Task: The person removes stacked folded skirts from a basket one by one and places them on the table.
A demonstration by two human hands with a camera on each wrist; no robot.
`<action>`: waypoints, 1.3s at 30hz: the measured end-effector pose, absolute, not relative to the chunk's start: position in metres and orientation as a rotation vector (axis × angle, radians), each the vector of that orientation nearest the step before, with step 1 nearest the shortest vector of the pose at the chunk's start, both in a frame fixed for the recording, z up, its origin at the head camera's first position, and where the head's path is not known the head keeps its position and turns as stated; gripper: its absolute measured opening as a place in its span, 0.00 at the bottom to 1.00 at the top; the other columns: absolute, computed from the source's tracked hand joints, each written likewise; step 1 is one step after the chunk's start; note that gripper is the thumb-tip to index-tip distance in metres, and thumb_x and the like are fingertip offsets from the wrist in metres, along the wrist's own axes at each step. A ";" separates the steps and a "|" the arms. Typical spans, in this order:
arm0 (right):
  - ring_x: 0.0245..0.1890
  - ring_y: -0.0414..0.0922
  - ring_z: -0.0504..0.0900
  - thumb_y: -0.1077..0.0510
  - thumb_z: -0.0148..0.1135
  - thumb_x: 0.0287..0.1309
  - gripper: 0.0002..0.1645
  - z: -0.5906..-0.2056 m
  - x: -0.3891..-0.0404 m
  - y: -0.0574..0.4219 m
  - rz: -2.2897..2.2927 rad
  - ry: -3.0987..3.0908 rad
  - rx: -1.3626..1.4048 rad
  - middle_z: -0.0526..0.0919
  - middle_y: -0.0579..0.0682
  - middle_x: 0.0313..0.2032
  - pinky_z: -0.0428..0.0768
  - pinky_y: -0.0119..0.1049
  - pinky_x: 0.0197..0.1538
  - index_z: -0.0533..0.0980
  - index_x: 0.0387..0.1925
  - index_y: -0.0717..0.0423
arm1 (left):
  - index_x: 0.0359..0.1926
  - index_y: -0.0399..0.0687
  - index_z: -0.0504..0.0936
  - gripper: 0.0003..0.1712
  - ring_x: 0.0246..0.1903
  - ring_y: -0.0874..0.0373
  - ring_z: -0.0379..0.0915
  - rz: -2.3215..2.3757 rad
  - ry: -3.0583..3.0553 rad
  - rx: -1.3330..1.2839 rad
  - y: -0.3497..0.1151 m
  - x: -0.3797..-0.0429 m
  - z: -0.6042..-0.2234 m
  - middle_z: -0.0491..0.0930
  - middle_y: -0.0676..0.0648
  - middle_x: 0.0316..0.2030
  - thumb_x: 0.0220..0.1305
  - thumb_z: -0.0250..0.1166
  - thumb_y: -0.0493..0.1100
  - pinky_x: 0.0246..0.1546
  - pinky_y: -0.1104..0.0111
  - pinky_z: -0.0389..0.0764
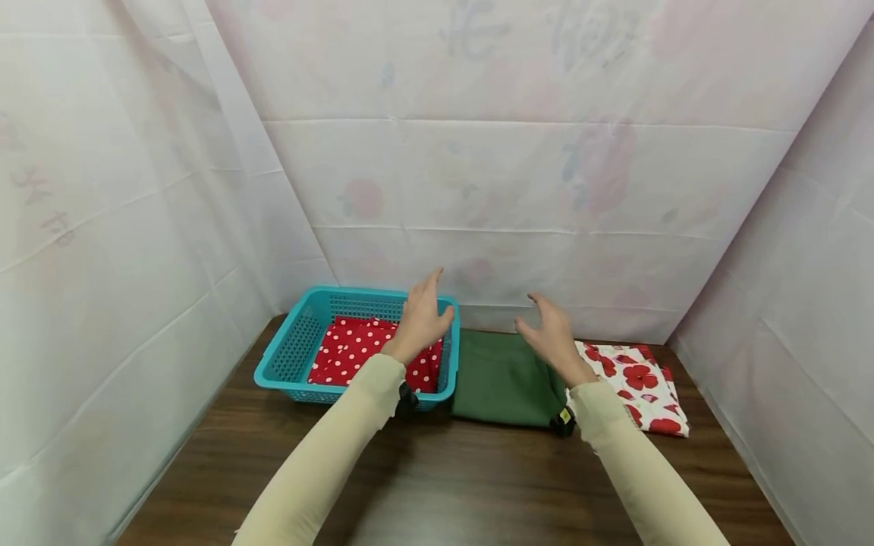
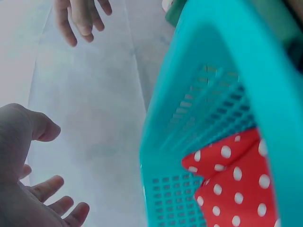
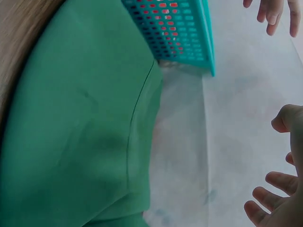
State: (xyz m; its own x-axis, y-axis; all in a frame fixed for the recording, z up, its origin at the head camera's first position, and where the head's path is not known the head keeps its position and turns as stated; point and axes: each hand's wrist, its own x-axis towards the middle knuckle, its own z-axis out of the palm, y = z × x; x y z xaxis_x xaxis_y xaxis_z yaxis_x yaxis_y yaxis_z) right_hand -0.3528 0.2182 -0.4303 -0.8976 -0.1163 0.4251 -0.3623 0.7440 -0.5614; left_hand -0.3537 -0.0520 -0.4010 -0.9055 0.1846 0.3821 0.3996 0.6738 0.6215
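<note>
My left hand point(image 1: 421, 322) hovers over the right part of a turquoise plastic basket point(image 1: 290, 345), fingers extended and nothing held. Inside that basket lies a folded red cloth with white dots point(image 1: 355, 345). Above the right side of a folded dark green cloth point(image 1: 498, 379) is my right hand point(image 1: 554, 337), thumb and fingers apart, holding nothing. In the right wrist view the green cloth point(image 3: 80, 113) lies flat, with the basket point(image 3: 182, 38) beside it. The left wrist view shows the dotted cloth point(image 2: 236, 184) against the basket's perforated wall.
To the right of the green cloth lies a folded white cloth with red flowers point(image 1: 645, 383), partly behind my right wrist. All stand on a dark wooden table point(image 1: 437, 478). White printed sheets point(image 1: 478, 174) hang behind and along both sides.
</note>
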 end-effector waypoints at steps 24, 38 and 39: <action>0.74 0.60 0.66 0.48 0.63 0.69 0.41 -0.425 -0.352 0.145 1.064 -2.695 0.420 0.66 0.59 0.75 0.71 0.62 0.69 0.60 0.77 0.53 | 0.83 0.52 0.48 0.51 0.74 0.36 0.56 -0.905 -2.705 -0.468 -0.115 -0.354 -0.408 0.59 0.38 0.77 0.69 0.68 0.46 0.70 0.32 0.60; 0.75 0.58 0.64 0.47 0.64 0.69 0.42 -0.429 -0.351 0.120 1.164 -2.699 0.434 0.64 0.56 0.76 0.71 0.62 0.70 0.59 0.78 0.51 | 0.82 0.51 0.49 0.50 0.73 0.33 0.57 -0.882 -2.687 -0.406 -0.143 -0.352 -0.419 0.59 0.36 0.77 0.69 0.68 0.47 0.68 0.30 0.61; 0.75 0.58 0.64 0.47 0.64 0.69 0.42 -0.429 -0.351 0.119 1.166 -2.701 0.435 0.63 0.56 0.76 0.71 0.62 0.70 0.59 0.78 0.51 | 0.82 0.52 0.49 0.50 0.72 0.33 0.57 -0.884 -2.682 -0.403 -0.145 -0.352 -0.421 0.60 0.36 0.77 0.69 0.68 0.47 0.68 0.31 0.62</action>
